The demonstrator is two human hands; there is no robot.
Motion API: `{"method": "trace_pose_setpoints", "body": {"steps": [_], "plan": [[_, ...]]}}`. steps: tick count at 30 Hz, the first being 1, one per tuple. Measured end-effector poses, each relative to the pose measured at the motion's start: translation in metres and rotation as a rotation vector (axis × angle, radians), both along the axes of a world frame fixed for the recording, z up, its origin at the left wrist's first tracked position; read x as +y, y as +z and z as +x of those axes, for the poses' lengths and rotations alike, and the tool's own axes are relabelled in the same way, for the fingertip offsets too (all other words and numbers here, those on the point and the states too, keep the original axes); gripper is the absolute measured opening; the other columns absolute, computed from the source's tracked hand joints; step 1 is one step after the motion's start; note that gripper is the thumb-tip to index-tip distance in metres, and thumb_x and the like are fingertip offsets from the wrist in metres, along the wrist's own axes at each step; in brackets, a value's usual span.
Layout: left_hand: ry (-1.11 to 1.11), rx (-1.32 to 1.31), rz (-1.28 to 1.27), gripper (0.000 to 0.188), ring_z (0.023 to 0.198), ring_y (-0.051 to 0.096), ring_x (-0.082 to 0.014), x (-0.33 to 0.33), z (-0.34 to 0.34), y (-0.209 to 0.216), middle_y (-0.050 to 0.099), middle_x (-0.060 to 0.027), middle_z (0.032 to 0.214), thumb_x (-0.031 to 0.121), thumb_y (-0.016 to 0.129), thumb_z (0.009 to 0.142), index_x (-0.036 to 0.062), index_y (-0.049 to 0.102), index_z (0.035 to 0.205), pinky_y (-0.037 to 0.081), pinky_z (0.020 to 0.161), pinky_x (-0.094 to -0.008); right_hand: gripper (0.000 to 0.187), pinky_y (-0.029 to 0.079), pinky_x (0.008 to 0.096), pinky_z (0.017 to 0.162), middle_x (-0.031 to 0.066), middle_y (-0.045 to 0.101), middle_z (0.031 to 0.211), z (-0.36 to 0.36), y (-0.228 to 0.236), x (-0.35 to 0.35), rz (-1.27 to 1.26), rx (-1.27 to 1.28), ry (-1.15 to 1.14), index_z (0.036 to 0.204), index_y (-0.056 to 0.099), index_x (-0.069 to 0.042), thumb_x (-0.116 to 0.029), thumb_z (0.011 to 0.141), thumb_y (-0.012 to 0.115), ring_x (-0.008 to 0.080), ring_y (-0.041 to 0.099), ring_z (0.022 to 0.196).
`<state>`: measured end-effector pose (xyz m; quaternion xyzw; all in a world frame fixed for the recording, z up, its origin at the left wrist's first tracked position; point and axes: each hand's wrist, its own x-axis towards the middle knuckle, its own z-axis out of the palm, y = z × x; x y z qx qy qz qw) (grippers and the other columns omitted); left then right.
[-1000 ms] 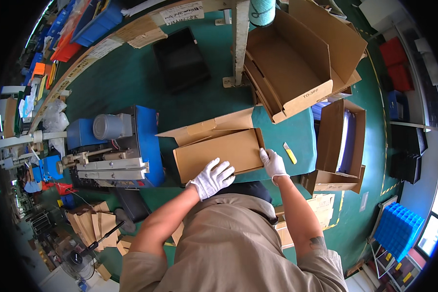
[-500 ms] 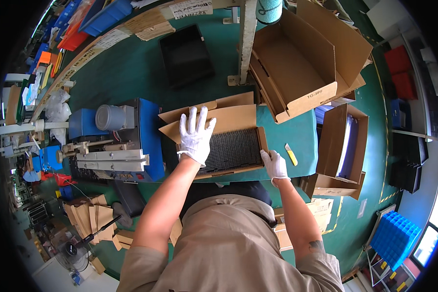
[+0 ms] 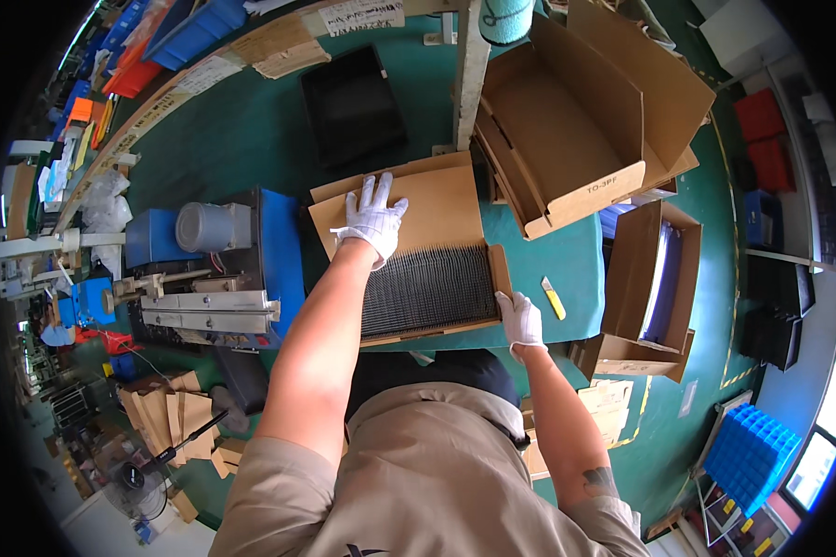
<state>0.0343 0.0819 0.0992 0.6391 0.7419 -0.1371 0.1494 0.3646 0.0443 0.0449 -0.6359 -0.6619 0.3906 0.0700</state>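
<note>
An opened cardboard box (image 3: 501, 271) lies on the green table in front of me, filled with tightly packed rows of dark thin strips (image 3: 427, 292). My left hand (image 3: 373, 219), in a white glove, rests with spread fingers on the box's far flap (image 3: 441, 200), which is folded back. At the near right corner of the box, my gloved right hand (image 3: 521, 320) grips the end wall; part of its fingers is hidden. A yellow utility knife (image 3: 554, 299) with its blade out lies to the right of that hand.
A blue machine (image 3: 279, 260) with metal rails (image 3: 209, 311) stands close on the left. A black tray (image 3: 353, 102) lies beyond the box. Large open cartons (image 3: 567, 121) rise behind a metal post (image 3: 471, 84), and another carton (image 3: 636, 269) stands right of the table.
My left hand has moved away from me, pressing the far flap back and flatter. More of the packed strips shows. My right hand stays at the corner, shifted slightly.
</note>
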Motion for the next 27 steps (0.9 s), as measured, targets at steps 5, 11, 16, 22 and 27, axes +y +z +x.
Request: {"method": "trace_pose_setpoints", "body": {"steps": [5, 11, 16, 22, 27], "plan": [[0.035, -0.035, 0.081, 0.052, 0.154, 0.012, -0.0389, -0.003, -0.001, -0.005, 0.015, -0.0151, 0.166, 0.014, 0.057, 0.090, 0.0195, 0.054, 0.142, 0.017, 0.120, -0.0625, 0.042, 0.049, 0.0520, 0.075, 0.0310, 0.063, 0.090, -0.001, 0.004, 0.002, -0.010, 0.010, 0.031, 0.089, 0.061, 0.001, -0.040, 0.098, 0.060, 0.0509, 0.060, 0.089], [-0.044, -0.132, 0.523, 0.055, 0.151, 0.025, -0.0370, -0.075, 0.014, 0.006, 0.033, -0.0144, 0.161, -0.003, 0.054, 0.081, 0.0088, 0.060, 0.134, 0.019, 0.120, -0.0628, 0.039, 0.051, 0.0498, 0.079, 0.0309, 0.064, 0.100, -0.007, 0.012, 0.003, -0.070, -0.075, 0.056, 0.101, 0.063, 0.002, -0.036, 0.098, 0.061, 0.0489, 0.062, 0.095], [-0.015, -0.176, 0.591, 0.059, 0.148, 0.031, -0.0345, -0.128, 0.008, 0.010, 0.041, -0.0162, 0.155, -0.005, 0.051, 0.082, 0.0027, 0.051, 0.140, 0.024, 0.124, -0.0490, 0.043, 0.047, 0.0464, 0.097, 0.0211, 0.057, 0.132, -0.029, 0.023, 0.013, 0.524, -0.136, 0.295, 0.134, 0.054, -0.003, -0.015, 0.093, 0.059, 0.0386, 0.056, 0.119], [0.325, -0.121, 0.611, 0.065, 0.143, 0.035, -0.0426, -0.173, 0.015, -0.010, 0.043, -0.0186, 0.151, -0.001, 0.058, 0.083, 0.0038, 0.044, 0.147, 0.030, 0.120, -0.0486, 0.067, 0.044, 0.0460, 0.103, 0.0167, 0.040, 0.156, -0.057, 0.028, 0.043, 0.662, -0.280, 0.721, 0.152, 0.036, -0.002, -0.017, 0.092, 0.060, 0.0315, 0.050, 0.131], [0.699, -0.344, 0.582, 0.075, 0.136, 0.043, -0.0420, -0.207, 0.006, -0.066, 0.043, -0.0236, 0.149, 0.012, 0.069, 0.088, 0.0068, 0.033, 0.154, 0.037, 0.115, -0.0442, 0.073, 0.051, 0.0445, 0.089, 0.0187, 0.037, 0.157, -0.081, 0.037, 0.049, 0.422, -0.292, 0.626, 0.153, 0.032, 0.000, -0.034, 0.095, 0.061, 0.0344, 0.059, 0.113]]}}
